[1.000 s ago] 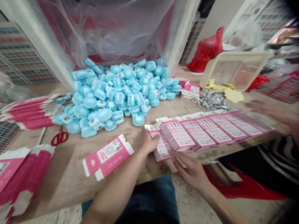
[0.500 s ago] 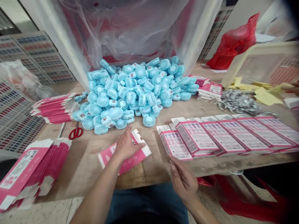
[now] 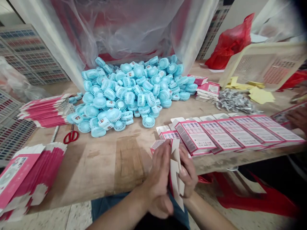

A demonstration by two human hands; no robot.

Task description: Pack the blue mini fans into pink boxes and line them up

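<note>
A pink-and-white carton stands on edge between my two hands at the table's front edge, its white flaps facing me. My left hand presses along its left side, thumb low. My right hand grips the right side with curled fingers. Just behind lies the row of pink-and-white boxes, white flaps at their far ends. A large heap of light blue fans lies further back. Flat pink cartons are stacked at the front left, with another stack behind them.
Red-handled scissors lie left of the heap. Silvery pieces, yellow papers, a cream basket and a red bag are at the back right. Another person's hand holds a carton at the right edge.
My left hand has moved right, bringing the flat carton off the table and up on edge. My right hand has closed on its other side. The view has shifted slightly; another person's hand shows at right.
</note>
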